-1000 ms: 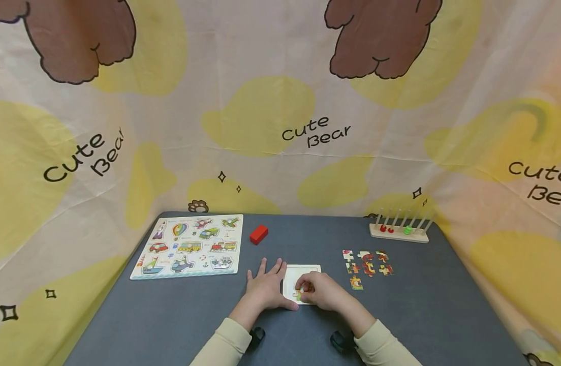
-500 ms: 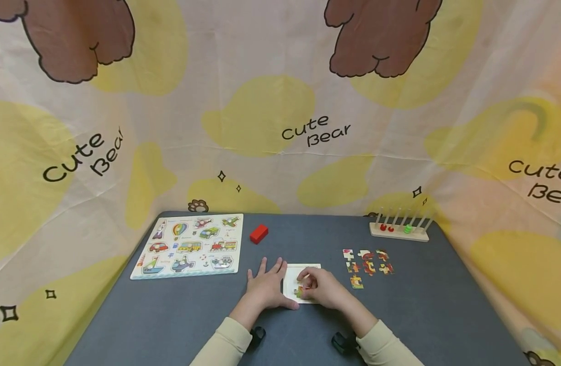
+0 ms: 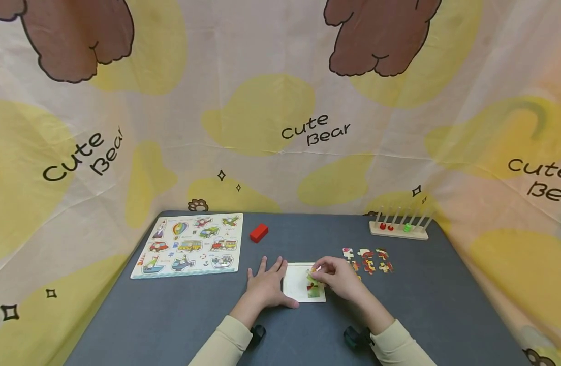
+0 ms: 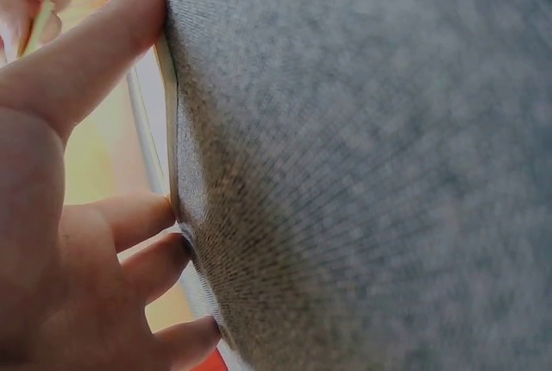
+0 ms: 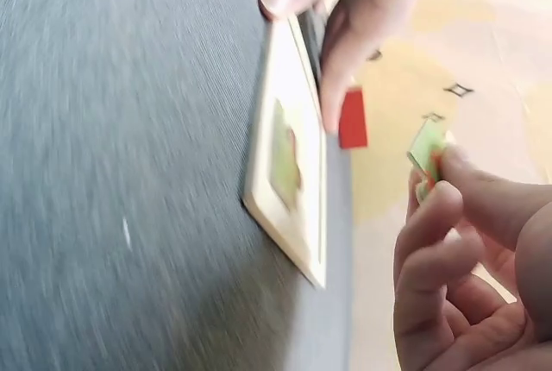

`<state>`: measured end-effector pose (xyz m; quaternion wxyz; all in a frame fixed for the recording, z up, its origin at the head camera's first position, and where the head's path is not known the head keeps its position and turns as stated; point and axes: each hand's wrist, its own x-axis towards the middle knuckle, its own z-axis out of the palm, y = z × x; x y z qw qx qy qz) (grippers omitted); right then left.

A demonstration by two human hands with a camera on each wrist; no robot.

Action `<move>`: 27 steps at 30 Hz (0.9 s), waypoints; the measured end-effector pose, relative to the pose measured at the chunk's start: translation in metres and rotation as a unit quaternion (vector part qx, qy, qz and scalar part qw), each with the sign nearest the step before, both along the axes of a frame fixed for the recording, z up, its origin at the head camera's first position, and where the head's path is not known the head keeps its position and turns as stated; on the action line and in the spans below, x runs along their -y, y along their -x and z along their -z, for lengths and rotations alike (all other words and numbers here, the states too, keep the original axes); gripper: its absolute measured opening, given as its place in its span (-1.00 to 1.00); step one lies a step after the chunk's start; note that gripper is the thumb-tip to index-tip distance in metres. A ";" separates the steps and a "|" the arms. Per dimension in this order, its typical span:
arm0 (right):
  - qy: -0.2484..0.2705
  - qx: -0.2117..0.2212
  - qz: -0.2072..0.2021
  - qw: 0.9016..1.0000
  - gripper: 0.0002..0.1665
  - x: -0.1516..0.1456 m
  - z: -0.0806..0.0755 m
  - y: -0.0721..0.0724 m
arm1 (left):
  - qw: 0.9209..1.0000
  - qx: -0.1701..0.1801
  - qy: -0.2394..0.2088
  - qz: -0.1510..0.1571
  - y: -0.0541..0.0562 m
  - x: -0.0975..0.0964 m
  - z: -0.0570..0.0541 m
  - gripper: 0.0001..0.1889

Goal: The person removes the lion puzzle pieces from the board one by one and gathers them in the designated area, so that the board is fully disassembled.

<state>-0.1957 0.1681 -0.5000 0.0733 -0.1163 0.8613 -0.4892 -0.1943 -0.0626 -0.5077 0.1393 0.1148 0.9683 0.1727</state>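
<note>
A small white puzzle tray lies on the table between the hands. My left hand rests at its left side with fingers spread and the thumb at its near corner. In the left wrist view, thumb and fingertips sit along the tray's edge. My right hand is above the tray's right side, pinching a green jigsaw piece between thumb and fingers. Below it, a green patch of jigsaw pieces lies in the tray's near right corner; in the right wrist view this patch is blurred.
Several loose jigsaw pieces lie right of the tray, some partly hidden behind the right hand. A vehicle picture board is at the left, a red block behind the tray. A pegged bead stand stands at the back right.
My right hand has moved right and up from low over the tray, with a jigsaw piece in its fingers. The green patch in the near right corner is uncovered. The left hand stays put.
</note>
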 end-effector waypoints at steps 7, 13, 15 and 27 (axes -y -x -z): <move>-0.038 -0.013 0.003 0.999 -0.79 -0.032 -0.012 -0.005 | 1.000 -0.003 -0.001 0.004 -0.001 -0.001 -0.002 0.23; -0.058 -0.023 0.062 0.996 -0.85 -0.065 -0.014 -0.007 | 1.000 -0.005 -0.008 0.008 -0.001 -0.001 -0.002 0.23; -0.068 -0.028 0.068 0.995 -0.87 -0.075 -0.013 -0.008 | 1.000 -0.003 -0.007 0.007 -0.001 -0.001 -0.002 0.23; -0.070 0.005 0.115 0.991 -0.77 -0.114 -0.006 -0.011 | 1.000 -0.004 -0.011 0.004 0.000 0.001 0.002 0.24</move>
